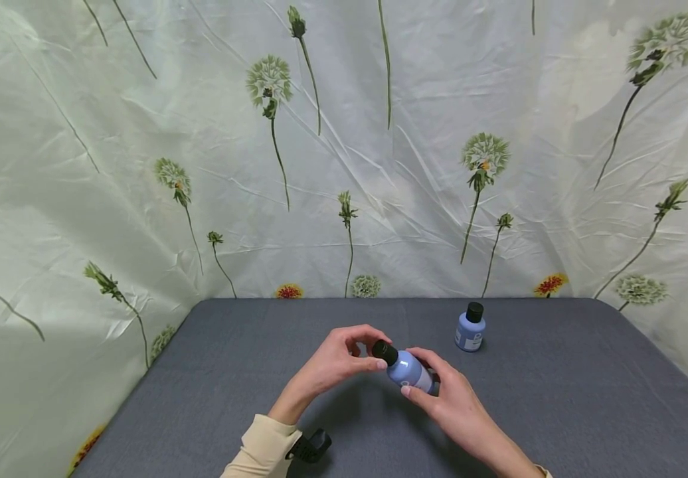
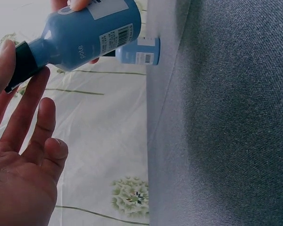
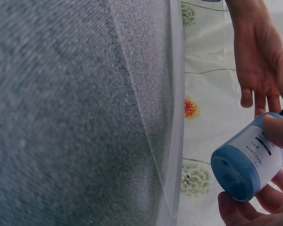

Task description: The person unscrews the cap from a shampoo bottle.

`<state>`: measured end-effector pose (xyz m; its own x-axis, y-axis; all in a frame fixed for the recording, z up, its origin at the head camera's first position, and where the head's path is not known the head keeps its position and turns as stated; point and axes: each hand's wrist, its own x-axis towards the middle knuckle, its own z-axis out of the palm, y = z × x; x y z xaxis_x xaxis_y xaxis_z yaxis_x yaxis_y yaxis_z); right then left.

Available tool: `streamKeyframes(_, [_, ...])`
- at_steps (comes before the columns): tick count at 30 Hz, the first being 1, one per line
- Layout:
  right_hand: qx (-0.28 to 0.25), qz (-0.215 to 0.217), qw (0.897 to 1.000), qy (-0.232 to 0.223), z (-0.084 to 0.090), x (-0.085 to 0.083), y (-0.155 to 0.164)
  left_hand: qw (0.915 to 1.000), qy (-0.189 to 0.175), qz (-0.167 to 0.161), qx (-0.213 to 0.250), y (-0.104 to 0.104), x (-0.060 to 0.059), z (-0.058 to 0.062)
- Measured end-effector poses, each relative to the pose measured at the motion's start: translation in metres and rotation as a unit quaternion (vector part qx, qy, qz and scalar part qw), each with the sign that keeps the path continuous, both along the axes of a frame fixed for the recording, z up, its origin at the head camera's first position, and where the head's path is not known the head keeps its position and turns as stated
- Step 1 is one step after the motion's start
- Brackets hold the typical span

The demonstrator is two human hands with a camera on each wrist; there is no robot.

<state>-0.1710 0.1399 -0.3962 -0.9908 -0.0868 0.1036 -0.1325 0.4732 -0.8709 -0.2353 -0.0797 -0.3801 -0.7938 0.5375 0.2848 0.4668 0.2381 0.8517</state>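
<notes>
A blue bottle [image 1: 408, 372] with a white label is held tilted above the table, its black cap [image 1: 384, 352] pointing up and to the left. My left hand [image 1: 339, 362] pinches that cap between thumb and fingers. Around the bottle's body, my right hand [image 1: 456, 401] grips with thumb and fingers on opposite sides. In the left wrist view, a stretch of blue neck [image 2: 41, 51] shows between cap and shoulder. The right wrist view shows the bottle's base [image 3: 233, 176] and printed label.
Another blue bottle [image 1: 469, 335] with a black cap stands upright at the back right of the grey cloth-covered table [image 1: 230, 372]. A pale curtain [image 1: 404, 199] printed with dandelions hangs behind the table. A black band with a device [image 1: 311, 446] is on the left wrist.
</notes>
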Motion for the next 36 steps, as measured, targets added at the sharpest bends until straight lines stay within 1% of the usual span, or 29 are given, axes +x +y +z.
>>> streamKeyframes(8, [0.009,0.004,1.0,0.006,0.001,0.0,0.0,1.0,0.002,0.004,0.009,-0.002,-0.001,0.002])
streamKeyframes(17, [0.021,-0.006,1.0,-0.002,-0.001,-0.003,-0.002,0.9995,0.019,0.022,0.014,-0.006,0.0,0.006])
streamKeyframes(21, [0.027,-0.008,1.0,-0.008,-0.001,-0.003,-0.001,0.9993,0.027,0.02,0.012,-0.007,0.0,0.008])
streamKeyframes(22, [0.027,-0.007,1.0,-0.009,-0.001,-0.003,-0.001,0.9994,0.026,0.018,0.011,-0.007,0.003,0.012])
streamKeyframes(28, [0.021,-0.004,1.0,-0.009,-0.002,-0.003,0.0,0.9995,0.03,0.011,0.006,-0.008,0.003,0.012])
streamKeyframes(29, [0.021,-0.004,1.0,-0.01,-0.002,-0.004,0.0,0.9993,0.034,0.013,0.005,-0.009,0.0,0.008])
streamKeyframes(32, [0.021,-0.006,1.0,-0.013,-0.003,-0.004,0.001,0.9992,0.031,0.026,0.003,-0.009,-0.001,0.008])
streamKeyframes(36, [0.027,-0.007,0.999,-0.015,-0.003,-0.004,0.001,0.9986,0.011,0.05,0.011,-0.008,-0.001,0.007])
